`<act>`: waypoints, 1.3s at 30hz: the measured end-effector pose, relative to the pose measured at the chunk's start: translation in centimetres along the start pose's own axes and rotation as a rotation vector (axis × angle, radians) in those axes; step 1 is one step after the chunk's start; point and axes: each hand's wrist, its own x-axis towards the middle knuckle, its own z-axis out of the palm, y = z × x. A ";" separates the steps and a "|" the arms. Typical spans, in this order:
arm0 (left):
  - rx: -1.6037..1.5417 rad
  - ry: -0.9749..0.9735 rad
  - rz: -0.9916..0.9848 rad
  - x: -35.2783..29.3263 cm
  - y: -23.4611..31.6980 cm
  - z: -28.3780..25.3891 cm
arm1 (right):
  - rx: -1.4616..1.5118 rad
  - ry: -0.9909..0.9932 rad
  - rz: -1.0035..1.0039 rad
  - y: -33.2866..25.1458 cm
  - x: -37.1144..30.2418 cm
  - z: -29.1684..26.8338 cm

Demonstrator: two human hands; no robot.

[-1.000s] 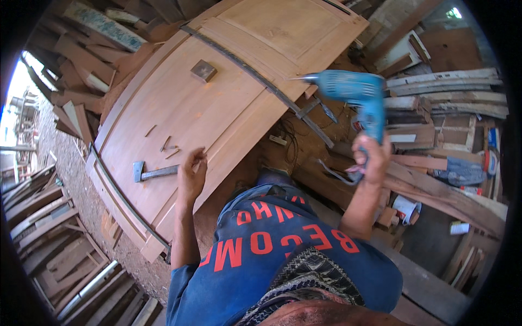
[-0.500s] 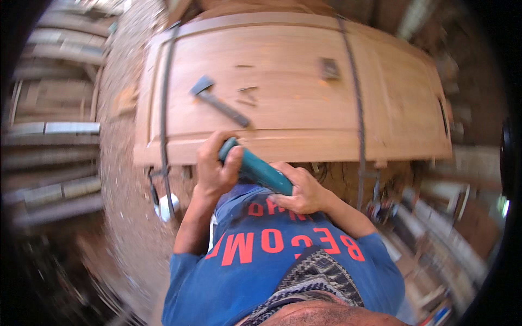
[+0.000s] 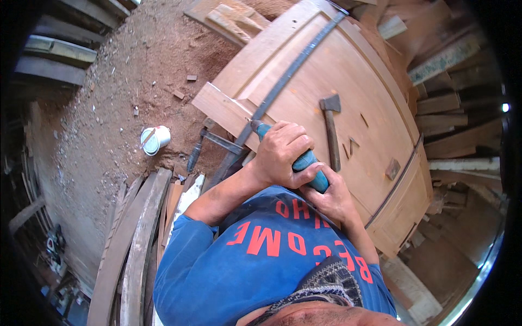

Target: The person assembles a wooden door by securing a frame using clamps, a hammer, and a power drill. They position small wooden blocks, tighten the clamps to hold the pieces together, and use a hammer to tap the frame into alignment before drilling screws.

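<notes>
My left hand [image 3: 284, 152] is wrapped over the front of a teal power drill [image 3: 305, 161]. My right hand [image 3: 331, 195] is closed around its rear end. The drill's dark nose and thin bit point up-left, at the corner of a panelled wooden door [image 3: 304, 89] beside a bar clamp [image 3: 296, 60]. Whether the bit touches the wood, I cannot tell. On the door, right of my hands, lie a hatchet-shaped tool [image 3: 330, 127], several thin wooden sticks [image 3: 364, 119] and a small brown block [image 3: 392, 169].
A second bar clamp [image 3: 396, 187] crosses the door's right part. A clamp handle [image 3: 194, 155] sticks out at the left. A white bucket [image 3: 155, 140] stands on the dusty ground. Long boards [image 3: 138, 244] lie at lower left, and stacked timber [image 3: 446, 114] is on the right.
My view has turned toward the door's left end, so the door now looks slanted. The drill has gone from below the door's near edge to its left corner, still held in both hands.
</notes>
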 end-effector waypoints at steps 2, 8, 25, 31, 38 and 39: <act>0.001 0.030 -0.023 0.8 -2.2 -2.6 | -0.075 -0.026 0.067 -3.7 2.8 0.9; -0.050 0.199 -0.139 0.8 -8.8 -7.7 | -0.281 0.005 0.119 -8.6 10.6 4.4; -0.109 0.331 -0.236 -0.3 -14.6 -10.1 | -0.484 -0.106 0.172 -12.3 17.3 6.6; -0.122 0.337 -0.260 -0.9 -15.0 -10.3 | -0.510 -0.096 0.168 -12.4 17.7 7.1; -0.130 0.394 -0.239 -2.5 -15.6 -10.2 | -0.749 -0.180 0.112 -13.3 18.8 7.3; -0.114 0.399 -0.243 -2.6 -15.7 -10.2 | -0.782 -0.190 0.106 -13.4 19.1 7.3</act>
